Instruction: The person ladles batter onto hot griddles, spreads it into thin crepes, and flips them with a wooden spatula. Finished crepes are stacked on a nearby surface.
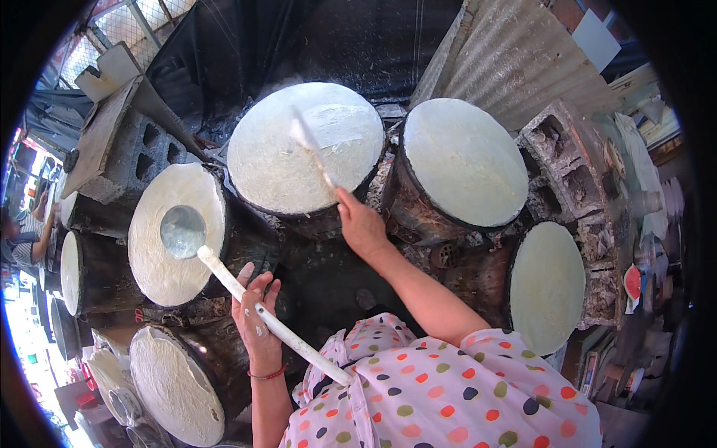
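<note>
My right hand [364, 224] grips the wooden handle of a thin spatula or brush [317, 155]; its far end is smeared by motion, so I cannot tell which. It is over a large round griddle top [261, 164] coated white, with a whiter raised patch beneath the tool. In my left hand [258, 317] lies the white handle of a ladle [183, 231], the fingers curled loosely about it. The handle slants back to my clothing. The ladle's round metal bowl is over the white-coated griddle [153, 257] at the left.
Another coated griddle on a rusty drum [467, 164] stands at the right, with one [549, 287] nearer me. At lower left is a griddle with a ragged white layer [175, 384]. Cinder blocks [579, 172] flank the right side. A person [33, 231] is at far left.
</note>
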A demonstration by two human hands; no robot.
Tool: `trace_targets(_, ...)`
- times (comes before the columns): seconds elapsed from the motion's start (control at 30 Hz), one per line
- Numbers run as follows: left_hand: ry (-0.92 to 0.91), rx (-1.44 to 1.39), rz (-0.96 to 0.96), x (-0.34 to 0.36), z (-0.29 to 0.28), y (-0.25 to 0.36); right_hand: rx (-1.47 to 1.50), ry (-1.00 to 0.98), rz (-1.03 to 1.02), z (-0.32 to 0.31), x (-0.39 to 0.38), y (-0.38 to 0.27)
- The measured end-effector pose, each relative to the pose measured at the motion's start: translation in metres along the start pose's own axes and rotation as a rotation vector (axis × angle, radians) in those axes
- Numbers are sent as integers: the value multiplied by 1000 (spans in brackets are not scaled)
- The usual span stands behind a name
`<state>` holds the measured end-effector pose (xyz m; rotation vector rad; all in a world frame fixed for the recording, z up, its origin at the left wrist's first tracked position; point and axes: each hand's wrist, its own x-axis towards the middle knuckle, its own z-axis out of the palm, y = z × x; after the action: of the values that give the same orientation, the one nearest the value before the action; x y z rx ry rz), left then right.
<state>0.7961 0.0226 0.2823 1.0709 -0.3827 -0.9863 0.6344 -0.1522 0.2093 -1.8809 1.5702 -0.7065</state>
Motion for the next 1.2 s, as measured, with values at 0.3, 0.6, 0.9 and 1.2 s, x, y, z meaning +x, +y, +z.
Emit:
trace_targets(0.3, 41, 190, -93, 35, 21, 17, 576, 17, 382, -59, 76, 46)
trace_targets(0.6, 74, 423, -8, 144, 80, -4, 313, -289, -286, -93, 35, 87)
trace_targets(0.9, 117, 525, -73, 121, 116, -83, 930, -419, 509, -12, -36, 15)
trace_targets(1.2, -109, -598, -141, 66, 105, 21, 358, 150, -398, -53, 17, 28)
